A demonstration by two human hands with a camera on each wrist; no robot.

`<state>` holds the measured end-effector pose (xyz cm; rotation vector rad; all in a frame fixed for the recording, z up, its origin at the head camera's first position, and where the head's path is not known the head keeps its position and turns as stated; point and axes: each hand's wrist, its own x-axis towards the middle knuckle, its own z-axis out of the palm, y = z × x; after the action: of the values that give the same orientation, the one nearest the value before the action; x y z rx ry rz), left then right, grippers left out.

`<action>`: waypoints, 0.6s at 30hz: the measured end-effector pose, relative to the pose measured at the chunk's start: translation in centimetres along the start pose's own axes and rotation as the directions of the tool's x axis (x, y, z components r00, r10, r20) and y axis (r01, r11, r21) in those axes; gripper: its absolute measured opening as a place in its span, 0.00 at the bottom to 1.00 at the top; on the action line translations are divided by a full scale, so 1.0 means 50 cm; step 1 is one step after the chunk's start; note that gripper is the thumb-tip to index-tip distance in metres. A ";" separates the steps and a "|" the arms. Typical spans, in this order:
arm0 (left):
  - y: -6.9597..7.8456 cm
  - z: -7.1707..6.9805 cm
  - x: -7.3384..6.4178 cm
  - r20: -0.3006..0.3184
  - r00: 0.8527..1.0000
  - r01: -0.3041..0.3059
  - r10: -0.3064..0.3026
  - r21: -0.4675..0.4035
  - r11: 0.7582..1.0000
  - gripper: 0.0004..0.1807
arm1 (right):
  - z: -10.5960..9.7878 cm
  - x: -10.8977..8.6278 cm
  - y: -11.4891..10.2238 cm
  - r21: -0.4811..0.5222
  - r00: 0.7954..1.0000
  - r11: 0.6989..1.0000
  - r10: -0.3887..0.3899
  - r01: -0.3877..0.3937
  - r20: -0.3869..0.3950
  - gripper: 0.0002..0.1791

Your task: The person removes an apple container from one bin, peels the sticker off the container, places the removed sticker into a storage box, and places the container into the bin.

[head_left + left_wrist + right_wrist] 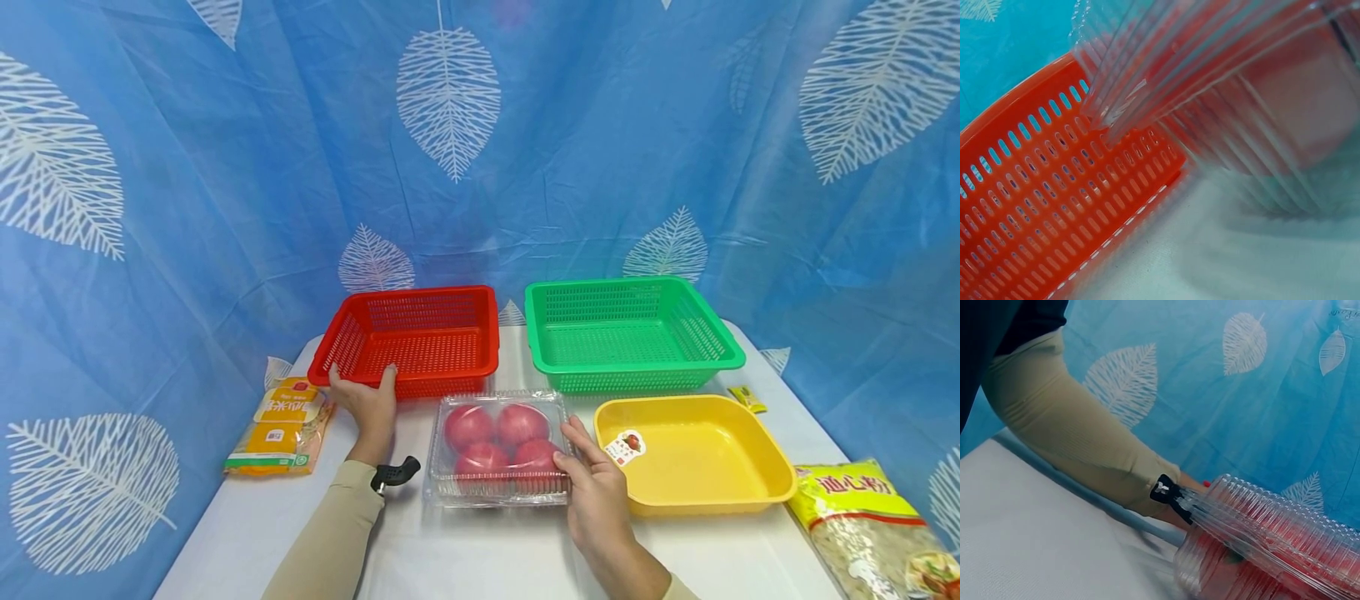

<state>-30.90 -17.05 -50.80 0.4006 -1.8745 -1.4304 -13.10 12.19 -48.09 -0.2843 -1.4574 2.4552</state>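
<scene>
A clear plastic clamshell box holds several round red fruits whose kind I cannot tell. My right hand grips the box at its right side, thumb over the lid's edge. Up at the front wall of the red basket is my left hand, its thumb and a finger spread apart; whether it touches the rim is unclear. The left wrist view shows the box close up, in front of the red basket. In the right wrist view, the box partly hides the left wrist.
A green basket stands at the back right, with a yellow basin before it. A white sticker shows at the basin's left. Food packets lie left and right; a small yellow packet lies near the right edge.
</scene>
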 end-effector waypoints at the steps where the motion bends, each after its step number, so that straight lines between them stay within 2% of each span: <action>1: 0.000 0.000 0.000 0.003 1.000 0.003 -0.003 0.002 1.000 0.57 | 0.000 0.000 0.000 -0.001 1.000 1.000 0.000 0.000 0.000 0.28; 18: 0.012 -0.002 -0.005 0.013 1.000 0.025 -0.025 0.006 1.000 0.57 | -0.004 -0.003 -0.013 0.003 1.000 1.000 0.020 -0.020 0.006 0.28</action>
<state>-30.55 -16.79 -50.31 0.4201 -1.8910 -1.4477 -12.81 12.60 -47.62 -0.2924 -1.4594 2.4760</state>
